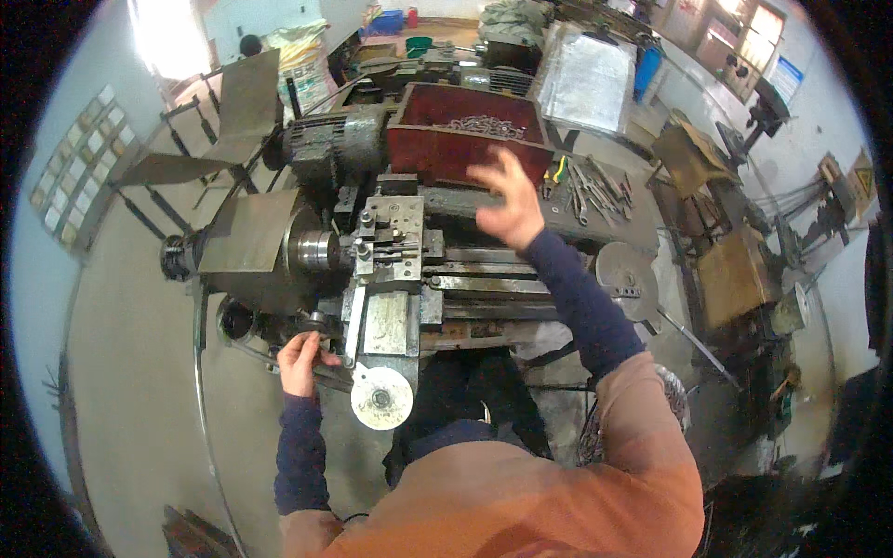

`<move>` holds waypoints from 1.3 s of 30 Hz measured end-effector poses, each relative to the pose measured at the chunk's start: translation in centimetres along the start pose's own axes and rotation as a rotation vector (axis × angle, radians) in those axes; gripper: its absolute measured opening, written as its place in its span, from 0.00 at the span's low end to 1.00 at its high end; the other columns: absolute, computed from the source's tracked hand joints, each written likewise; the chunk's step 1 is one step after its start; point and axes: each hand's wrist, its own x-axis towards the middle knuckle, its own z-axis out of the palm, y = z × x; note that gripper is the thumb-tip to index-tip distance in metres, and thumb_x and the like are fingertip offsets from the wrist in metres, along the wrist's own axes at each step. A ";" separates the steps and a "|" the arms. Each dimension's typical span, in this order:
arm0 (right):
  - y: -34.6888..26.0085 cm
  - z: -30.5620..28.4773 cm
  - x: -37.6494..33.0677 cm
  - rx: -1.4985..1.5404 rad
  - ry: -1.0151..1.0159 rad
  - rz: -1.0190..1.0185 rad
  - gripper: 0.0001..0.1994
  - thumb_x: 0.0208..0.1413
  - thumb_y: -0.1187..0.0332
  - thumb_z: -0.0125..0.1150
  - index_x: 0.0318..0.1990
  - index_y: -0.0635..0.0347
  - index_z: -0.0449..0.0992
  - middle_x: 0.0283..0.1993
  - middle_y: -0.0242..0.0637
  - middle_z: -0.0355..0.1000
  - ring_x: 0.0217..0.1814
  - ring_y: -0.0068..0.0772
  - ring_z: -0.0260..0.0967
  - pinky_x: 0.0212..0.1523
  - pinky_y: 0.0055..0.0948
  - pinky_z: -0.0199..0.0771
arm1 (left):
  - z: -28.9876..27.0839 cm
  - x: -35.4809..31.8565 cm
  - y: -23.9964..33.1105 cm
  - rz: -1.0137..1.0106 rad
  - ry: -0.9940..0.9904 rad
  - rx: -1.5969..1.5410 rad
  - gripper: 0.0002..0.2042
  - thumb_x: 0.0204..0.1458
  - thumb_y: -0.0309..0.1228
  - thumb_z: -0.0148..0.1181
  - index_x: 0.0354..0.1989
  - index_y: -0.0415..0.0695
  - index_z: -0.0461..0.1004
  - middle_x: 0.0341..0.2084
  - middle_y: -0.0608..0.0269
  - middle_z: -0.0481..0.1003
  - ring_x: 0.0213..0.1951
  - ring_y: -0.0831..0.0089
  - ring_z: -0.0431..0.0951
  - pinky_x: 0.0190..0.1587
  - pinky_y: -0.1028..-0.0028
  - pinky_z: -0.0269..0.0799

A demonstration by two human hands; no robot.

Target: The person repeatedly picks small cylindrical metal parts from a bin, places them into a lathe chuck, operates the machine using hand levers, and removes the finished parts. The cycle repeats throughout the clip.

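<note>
A small lathe (pixel 391 237) stands in front of me, with a shiny round chuck (pixel 319 249) at its left and a tool block (pixel 389 223) beside it. Low at the left, my left hand (pixel 299 363) is closed, fingertips pinched together below the chuck. What those fingers hold, if anything, is too small to make out. Right of that hand sit a round white handwheel (pixel 382 398) and a flat metal lever (pixel 355 325). My right hand (pixel 510 200) is raised over the lathe bed, fingers apart and holding nothing, before a dark red box (pixel 446 153).
Small metal pieces (pixel 484 125) lie in the red box. Pliers with yellow handles (pixel 559 169) and several wrenches (pixel 595 191) rest to its right. A motor (pixel 335 139) stands behind the lathe's left end. A round metal disc (pixel 625 270) is at the right end.
</note>
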 end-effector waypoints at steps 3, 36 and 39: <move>-0.4 -2.5 -7.0 0.185 -0.089 0.239 0.26 0.26 0.68 0.61 0.42 0.53 0.74 0.59 0.55 0.54 0.55 0.53 0.60 0.54 0.41 0.62 | -2.6 1.7 -2.0 0.056 0.072 0.064 0.11 0.53 0.31 0.52 0.34 0.32 0.70 0.19 0.61 0.72 0.19 0.72 0.73 0.25 0.77 0.69; -8.7 -30.4 -47.5 -0.823 -0.407 1.886 0.20 0.34 0.59 0.61 0.36 0.62 0.77 0.38 0.52 0.72 0.43 0.46 0.71 0.46 0.35 0.70 | -6.6 4.9 -7.2 0.258 0.090 1.181 0.21 0.51 0.41 0.54 0.42 0.31 0.72 0.37 0.47 0.75 0.37 0.62 0.76 0.38 0.72 0.71; -8.6 -29.1 -46.8 -0.645 -0.686 1.893 0.20 0.36 0.59 0.59 0.36 0.62 0.76 0.40 0.51 0.72 0.44 0.47 0.70 0.46 0.37 0.70 | -6.7 4.9 -7.3 0.223 0.137 1.166 0.21 0.51 0.41 0.53 0.41 0.31 0.72 0.37 0.46 0.75 0.37 0.61 0.76 0.38 0.71 0.71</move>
